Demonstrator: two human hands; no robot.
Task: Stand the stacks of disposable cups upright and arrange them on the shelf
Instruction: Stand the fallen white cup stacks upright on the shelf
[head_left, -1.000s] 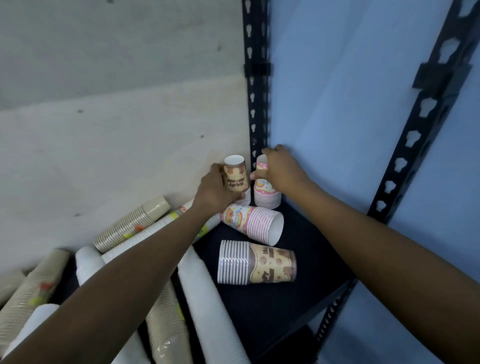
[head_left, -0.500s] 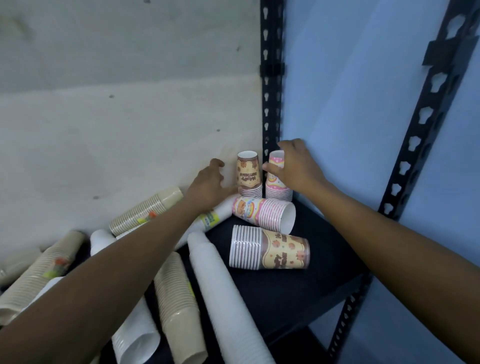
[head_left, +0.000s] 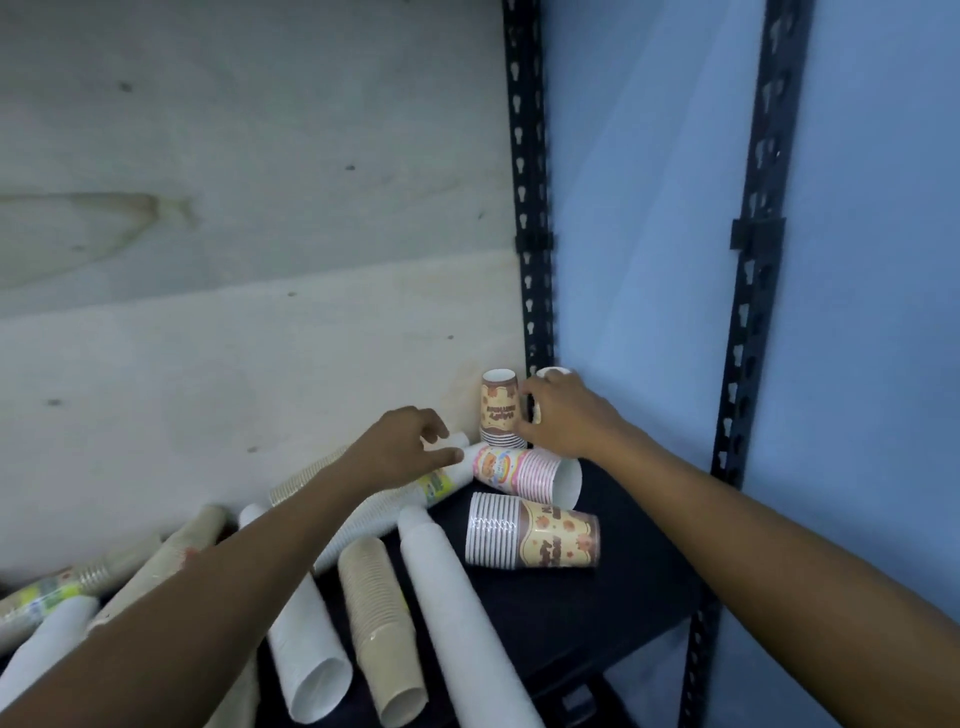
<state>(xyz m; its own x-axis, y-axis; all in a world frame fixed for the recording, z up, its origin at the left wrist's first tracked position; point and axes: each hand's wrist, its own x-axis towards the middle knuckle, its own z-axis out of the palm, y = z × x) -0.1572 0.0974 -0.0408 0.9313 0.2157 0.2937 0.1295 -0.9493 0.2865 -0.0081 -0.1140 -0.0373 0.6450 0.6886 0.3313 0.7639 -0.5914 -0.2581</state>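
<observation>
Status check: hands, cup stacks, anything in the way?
Left hand pinches tip of lying white stack. Right hand grips upright corner stack, beside upright brown stack. Pink stack and lying brown stack lie in front.

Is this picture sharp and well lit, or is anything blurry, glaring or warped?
Head view: dim, flat bluish light, no glare; print on the brown stack is too soft to read; the forearms balloon toward the bottom corners, wide-angle stretch; the left hand, holding a white stack, and right hand, gripping the pink stack, look soft-edged.
</observation>
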